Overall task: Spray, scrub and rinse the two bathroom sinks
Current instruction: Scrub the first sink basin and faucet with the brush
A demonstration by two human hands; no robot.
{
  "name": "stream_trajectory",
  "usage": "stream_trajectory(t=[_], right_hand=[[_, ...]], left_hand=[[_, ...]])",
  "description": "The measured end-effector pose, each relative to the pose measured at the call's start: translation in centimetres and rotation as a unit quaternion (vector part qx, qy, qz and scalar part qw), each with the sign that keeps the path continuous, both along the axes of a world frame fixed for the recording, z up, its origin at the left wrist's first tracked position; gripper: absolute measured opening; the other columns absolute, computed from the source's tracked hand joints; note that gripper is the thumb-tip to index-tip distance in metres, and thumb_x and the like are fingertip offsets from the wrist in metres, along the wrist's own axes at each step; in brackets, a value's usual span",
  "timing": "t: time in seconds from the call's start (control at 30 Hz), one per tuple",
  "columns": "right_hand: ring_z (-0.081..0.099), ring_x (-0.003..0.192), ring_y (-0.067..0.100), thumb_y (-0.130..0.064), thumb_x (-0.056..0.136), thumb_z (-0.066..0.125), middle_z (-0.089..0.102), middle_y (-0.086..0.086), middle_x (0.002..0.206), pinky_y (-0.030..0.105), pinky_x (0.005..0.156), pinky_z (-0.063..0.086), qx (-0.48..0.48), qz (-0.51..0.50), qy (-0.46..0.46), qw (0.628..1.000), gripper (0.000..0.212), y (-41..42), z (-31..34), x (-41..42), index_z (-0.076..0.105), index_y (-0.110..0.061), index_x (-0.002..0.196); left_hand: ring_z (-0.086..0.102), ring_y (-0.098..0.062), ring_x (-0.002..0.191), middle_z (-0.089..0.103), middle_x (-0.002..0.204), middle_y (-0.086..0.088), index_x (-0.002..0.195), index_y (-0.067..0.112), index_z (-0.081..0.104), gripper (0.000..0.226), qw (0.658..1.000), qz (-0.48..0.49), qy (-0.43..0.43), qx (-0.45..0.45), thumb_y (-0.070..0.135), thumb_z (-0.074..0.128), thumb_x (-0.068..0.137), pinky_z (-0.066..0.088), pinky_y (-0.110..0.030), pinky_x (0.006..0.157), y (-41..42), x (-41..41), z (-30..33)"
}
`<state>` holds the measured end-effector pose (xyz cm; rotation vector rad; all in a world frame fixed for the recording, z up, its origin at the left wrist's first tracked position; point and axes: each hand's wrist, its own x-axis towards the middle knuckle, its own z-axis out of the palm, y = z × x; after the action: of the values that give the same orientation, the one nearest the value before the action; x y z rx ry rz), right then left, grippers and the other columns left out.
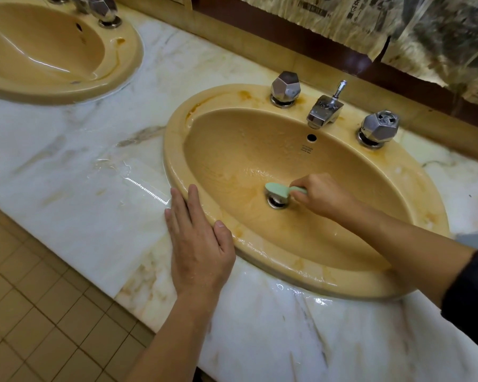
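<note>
Two tan oval sinks are set in a white marble counter. The near sink (414,188) fills the middle and right, wet, with orange stains on its rim. My right hand (322,193) reaches into its bowl, shut on the handle of a pale green brush (278,188). The brush head rests right above the metal drain (278,202). My left hand (198,244) lies flat with fingers spread on the sink's front-left rim and the counter, holding nothing. The second sink (122,64) sits at the top left, wet and shiny.
Chrome spout (324,110) and two faceted chrome knobs (285,88) (379,127) stand behind the near bowl. The marble counter (75,188) is wet between the sinks. A tan tiled floor (39,312) lies at the lower left. Plastic sheeting over newspaper (425,31) covers the wall behind.
</note>
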<state>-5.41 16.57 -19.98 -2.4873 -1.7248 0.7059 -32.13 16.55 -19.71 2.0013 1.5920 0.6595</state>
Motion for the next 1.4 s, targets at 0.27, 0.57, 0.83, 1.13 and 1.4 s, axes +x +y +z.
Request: stream_trajectory(t=[0.27,0.57,0.83,1.13,1.4], right_hand=[[0.061,0.074,0.02,-0.031,0.092,0.049,0.066,-0.001,0.079,0.045,0.066,0.054,0.005,-0.015,0.005,1.0,0.024,-0.1,-0.2,0.4,0.071,-0.023,0.088],[0.059,0.069,0.022,-0.029,0.091,0.049,0.062,0.001,0.071,0.039,0.056,0.047,0.01,-0.021,0.01,1.0,0.021,-0.5,-0.4,0.9,0.065,-0.023,0.078],[0.059,0.067,0.015,-0.04,0.089,0.049,0.065,-0.003,0.073,0.042,0.062,0.052,-0.036,0.093,0.008,0.995,0.024,-2.5,-0.3,1.3,0.071,-0.032,0.096],[0.055,0.067,0.016,-0.037,0.092,0.052,0.06,-0.003,0.068,0.039,0.061,0.047,-0.013,0.067,0.009,0.998,0.018,-2.7,-0.7,0.0,0.069,-0.032,0.088],[0.062,0.073,0.019,-0.036,0.089,0.056,0.07,-0.004,0.079,0.044,0.067,0.054,-0.048,0.027,0.03,0.998,0.018,-3.1,1.0,2.3,0.074,-0.033,0.086]], left_hand=[[0.006,-0.031,0.153,0.005,0.167,-0.011,0.159,0.016,0.014,0.073,1.0,0.002,0.0,-0.002,0.041,0.018,0.091,0.028,-0.056,0.118,0.0,0.0,0.0],[0.006,-0.032,0.153,0.005,0.167,-0.012,0.159,0.016,0.015,0.073,1.0,0.003,-0.003,-0.004,0.04,0.018,0.091,0.024,-0.054,0.12,0.0,0.1,-0.1],[0.005,-0.031,0.153,0.007,0.167,-0.014,0.159,0.013,0.017,0.073,1.0,0.001,0.0,0.004,0.039,0.017,0.091,0.021,-0.054,0.121,0.1,0.1,0.1],[0.008,-0.033,0.152,0.006,0.167,-0.013,0.159,0.015,0.016,0.073,1.0,0.008,0.001,-0.001,0.04,0.017,0.09,0.023,-0.055,0.12,0.1,0.2,0.0],[0.007,-0.033,0.153,0.006,0.167,-0.01,0.159,0.017,0.018,0.073,1.0,0.012,-0.025,-0.004,0.041,0.018,0.09,0.017,-0.047,0.124,0.1,0.0,0.1]])
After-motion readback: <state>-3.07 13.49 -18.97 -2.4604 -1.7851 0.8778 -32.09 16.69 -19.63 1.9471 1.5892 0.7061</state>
